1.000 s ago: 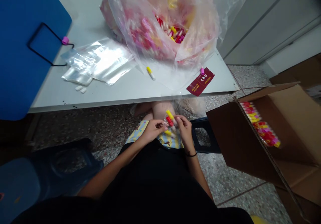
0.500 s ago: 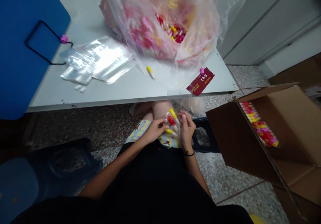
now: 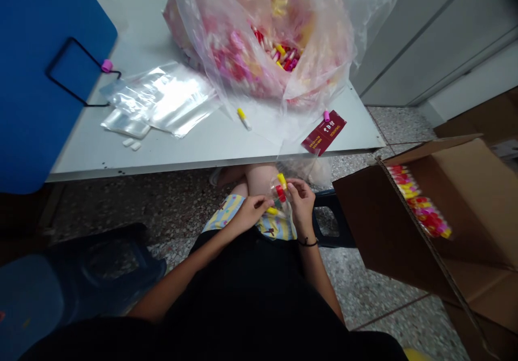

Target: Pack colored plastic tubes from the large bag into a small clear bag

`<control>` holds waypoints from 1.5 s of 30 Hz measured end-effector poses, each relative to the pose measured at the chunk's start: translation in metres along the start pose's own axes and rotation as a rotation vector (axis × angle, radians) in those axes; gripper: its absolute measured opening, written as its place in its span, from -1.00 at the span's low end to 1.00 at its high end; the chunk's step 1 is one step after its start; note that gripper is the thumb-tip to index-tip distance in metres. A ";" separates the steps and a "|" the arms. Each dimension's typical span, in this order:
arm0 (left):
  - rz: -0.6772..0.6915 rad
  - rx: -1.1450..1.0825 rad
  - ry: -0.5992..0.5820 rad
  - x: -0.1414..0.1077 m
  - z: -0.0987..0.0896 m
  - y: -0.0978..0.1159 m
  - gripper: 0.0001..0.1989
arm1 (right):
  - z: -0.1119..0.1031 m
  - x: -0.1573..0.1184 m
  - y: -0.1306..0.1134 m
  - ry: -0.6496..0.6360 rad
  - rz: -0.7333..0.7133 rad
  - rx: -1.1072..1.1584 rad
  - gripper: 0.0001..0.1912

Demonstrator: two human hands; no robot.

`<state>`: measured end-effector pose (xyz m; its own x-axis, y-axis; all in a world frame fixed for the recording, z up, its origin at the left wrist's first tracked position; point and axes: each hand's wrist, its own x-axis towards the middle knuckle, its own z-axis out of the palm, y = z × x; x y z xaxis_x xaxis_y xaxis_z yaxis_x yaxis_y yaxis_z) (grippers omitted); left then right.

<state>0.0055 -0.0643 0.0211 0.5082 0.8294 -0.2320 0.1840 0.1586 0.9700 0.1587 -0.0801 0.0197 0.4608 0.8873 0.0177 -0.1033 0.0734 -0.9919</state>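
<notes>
Over my lap, my left hand (image 3: 251, 213) is closed, thumb and fingers pinching the left side of a small clear plastic bag (image 3: 288, 209). My right hand (image 3: 301, 199) grips the bag's right side near its top. Small capped tubes show in and around the bag: a yellow cap (image 3: 282, 181) by my right fingertips, a red cap (image 3: 280, 193) just below, and a lower yellow-capped tube (image 3: 272, 210) beside my left fingertips. Whether the upper yellow-capped tube is inside the bag or between my right fingers is unclear.
On the white table (image 3: 210, 153) lie a big open bag of capped tubes (image 3: 259, 64), flat clear bags (image 3: 165, 99), a loose yellow-capped tube (image 3: 244, 118) and a dark red card (image 3: 325, 133). An open cardboard box (image 3: 376, 226) with filled packs (image 3: 429, 216) stands right; a blue board (image 3: 36, 80) is left.
My right fingers have shifted slightly against the bag's top, and the yellow and red caps have moved a little to the right. My left hand stays almost in place.
</notes>
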 end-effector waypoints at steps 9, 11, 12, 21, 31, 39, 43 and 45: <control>0.006 0.120 0.056 -0.004 -0.004 -0.006 -0.65 | -0.003 0.001 -0.001 -0.081 0.185 0.127 -0.72; 0.014 0.128 0.069 -0.005 -0.003 -0.007 -0.64 | -0.004 0.003 -0.001 -0.120 0.217 0.143 -0.65; 0.016 0.125 0.061 -0.005 -0.003 -0.007 -0.65 | -0.004 0.004 0.000 -0.120 0.214 0.139 -0.64; 0.043 -0.203 0.050 0.006 0.002 0.000 -0.55 | -0.006 0.004 -0.001 -0.072 0.124 -0.022 -0.82; 0.135 -0.113 0.185 0.030 0.000 0.024 -0.76 | 0.000 0.001 -0.010 -0.099 -0.041 -0.103 -0.91; 0.150 -0.098 0.219 0.023 0.003 0.014 -0.77 | 0.006 -0.001 -0.008 -0.046 -0.029 -0.085 -0.78; 0.171 -0.112 0.255 0.021 0.002 0.014 -0.79 | 0.001 0.001 -0.010 -0.114 0.058 -0.086 -0.76; 0.170 -0.118 0.303 0.021 0.001 0.015 -0.79 | -0.004 0.001 -0.009 -0.182 0.143 -0.087 -0.71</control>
<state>0.0201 -0.0447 0.0309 0.2475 0.9675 -0.0518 0.0106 0.0508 0.9987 0.1634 -0.0820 0.0282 0.2800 0.9538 -0.1092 -0.0765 -0.0913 -0.9929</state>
